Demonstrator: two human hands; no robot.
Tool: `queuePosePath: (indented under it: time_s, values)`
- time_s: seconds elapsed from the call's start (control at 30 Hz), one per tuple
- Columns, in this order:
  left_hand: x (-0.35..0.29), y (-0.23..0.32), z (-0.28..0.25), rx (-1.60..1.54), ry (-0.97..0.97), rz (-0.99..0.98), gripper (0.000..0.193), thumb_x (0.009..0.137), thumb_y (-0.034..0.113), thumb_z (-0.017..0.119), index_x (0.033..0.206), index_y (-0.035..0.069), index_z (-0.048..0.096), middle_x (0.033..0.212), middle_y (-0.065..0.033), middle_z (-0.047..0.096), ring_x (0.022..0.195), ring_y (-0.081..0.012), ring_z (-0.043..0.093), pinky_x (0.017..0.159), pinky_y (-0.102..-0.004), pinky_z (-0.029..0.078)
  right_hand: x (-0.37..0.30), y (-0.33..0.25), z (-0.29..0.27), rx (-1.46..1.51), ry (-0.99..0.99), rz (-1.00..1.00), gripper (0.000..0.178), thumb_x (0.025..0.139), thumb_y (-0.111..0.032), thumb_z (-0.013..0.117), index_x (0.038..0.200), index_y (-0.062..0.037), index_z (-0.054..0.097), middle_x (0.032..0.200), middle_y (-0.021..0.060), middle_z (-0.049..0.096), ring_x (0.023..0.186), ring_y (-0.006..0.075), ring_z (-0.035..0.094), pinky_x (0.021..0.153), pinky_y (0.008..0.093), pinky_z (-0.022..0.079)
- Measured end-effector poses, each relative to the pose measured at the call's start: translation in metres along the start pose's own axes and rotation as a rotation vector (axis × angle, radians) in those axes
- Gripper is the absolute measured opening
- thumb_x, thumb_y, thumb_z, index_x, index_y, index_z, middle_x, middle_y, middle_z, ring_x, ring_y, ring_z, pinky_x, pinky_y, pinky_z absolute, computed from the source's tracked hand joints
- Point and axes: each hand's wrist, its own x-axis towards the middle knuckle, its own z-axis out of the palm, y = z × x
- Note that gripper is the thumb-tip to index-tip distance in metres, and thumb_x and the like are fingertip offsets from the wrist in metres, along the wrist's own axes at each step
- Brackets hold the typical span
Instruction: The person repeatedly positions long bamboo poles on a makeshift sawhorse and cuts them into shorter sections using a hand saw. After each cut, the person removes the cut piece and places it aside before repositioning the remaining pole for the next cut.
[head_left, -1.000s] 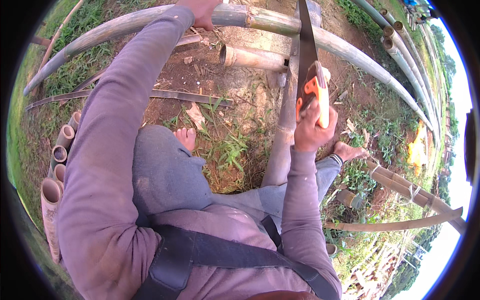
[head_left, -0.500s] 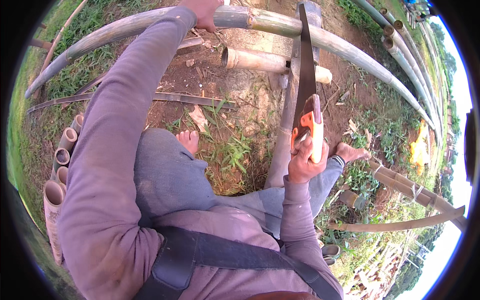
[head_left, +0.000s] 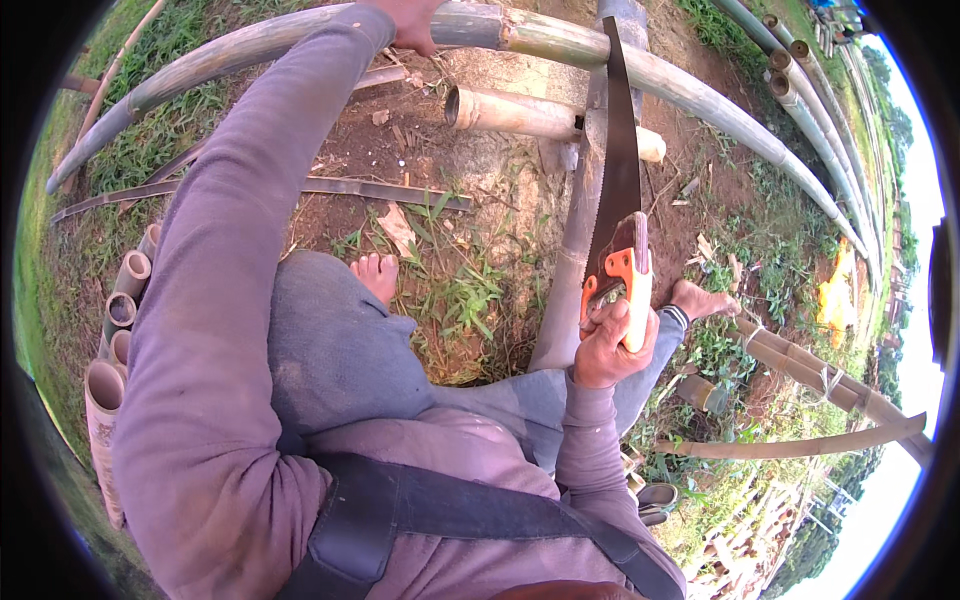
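Note:
A handsaw (head_left: 622, 150) with a long dark blade and an orange handle is in my right hand (head_left: 606, 350), fingers wrapped around the grip. Its blade points away from me, and the far end crosses a long greyish bamboo pole (head_left: 690, 88). That pole runs from left to right at the far side, resting over an upright-leaning bamboo post (head_left: 568, 270). At the top edge my left hand (head_left: 408, 22) grips the pole, to the left of the blade; part of this hand is cut off by the picture's edge.
A short bamboo crosspiece (head_left: 510, 113) juts through the post. Cut bamboo tubes (head_left: 104, 385) stand at my left. Several long poles (head_left: 800, 95) lie at far right, with lashed bamboo (head_left: 800, 365) nearer. My bare feet (head_left: 375, 278) are on soil and grass; a split strip (head_left: 390, 193) lies ahead.
My right hand has drawn the saw back toward me, so less of the blade reaches past the pole. My left hand keeps its hold on the pole.

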Motion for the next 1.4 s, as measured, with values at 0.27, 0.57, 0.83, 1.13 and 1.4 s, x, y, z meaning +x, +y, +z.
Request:
queuePosePath:
  time_s: [0.27, 0.57, 0.83, 1.13, 1.4]
  values:
    - [0.006, 0.004, -0.030, -0.062, -0.213, 0.018, 0.074, 0.075, 0.061, 0.081, 0.127, 0.008, 0.071, 0.124, -0.0203, 0.074, 0.118, -0.0351, 0.070, 0.099, -0.0478, 0.055, 0.169, 0.003, 0.109, -0.027, -0.157, 0.097, 0.021, 0.102, -0.017, 0.074, 0.099, 0.0019, 0.065, 0.083, 0.0004, 0.066, 0.068, 0.0041, 0.059, 0.058, 0.0229, 0.048]
    - [-0.032, 0.016, -0.010, -0.008, -0.020, -0.087, 0.069, 0.078, 0.034, 0.084, 0.141, 0.016, 0.061, 0.116, -0.0148, 0.076, 0.107, -0.0329, 0.074, 0.091, -0.0491, 0.061, 0.088, 0.049, 0.083, 0.043, -0.090, 0.036, 0.019, 0.102, -0.010, 0.072, 0.110, 0.0022, 0.060, 0.089, 0.0046, 0.066, 0.072, 0.0061, 0.062, 0.062, 0.0213, 0.052]
    - [-0.029, 0.005, 0.006, 0.012, 0.057, -0.130, 0.072, 0.081, 0.039, 0.085, 0.145, 0.017, 0.058, 0.118, -0.0131, 0.075, 0.111, -0.0315, 0.073, 0.095, -0.0472, 0.060, 0.141, -0.041, 0.113, 0.070, -0.216, 0.282, 0.026, 0.102, -0.016, 0.074, 0.115, 0.0040, 0.064, 0.090, 0.0045, 0.068, 0.068, 0.0050, 0.061, 0.059, 0.0229, 0.051]
    - [-0.046, 0.029, -0.011, -0.011, 0.019, -0.141, 0.062, 0.084, 0.033, 0.084, 0.135, 0.014, 0.055, 0.113, -0.0148, 0.074, 0.111, -0.0334, 0.072, 0.097, -0.0483, 0.057, 0.081, 0.033, 0.077, 0.298, -0.033, 0.097, 0.026, 0.101, -0.015, 0.075, 0.114, 0.0019, 0.061, 0.081, 0.0024, 0.065, 0.062, 0.0056, 0.056, 0.054, 0.0216, 0.046]
    - [-0.067, 0.092, -0.014, -0.135, -0.118, -0.044, 0.069, 0.074, 0.032, 0.086, 0.132, 0.011, 0.056, 0.109, -0.0148, 0.073, 0.102, -0.0370, 0.073, 0.086, -0.0494, 0.059, 0.066, 0.016, 0.011, 0.098, 0.085, 0.039, 0.027, 0.103, -0.023, 0.071, 0.109, 0.0013, 0.060, 0.071, 0.0018, 0.060, 0.056, 0.0071, 0.054, 0.051, 0.0224, 0.043]
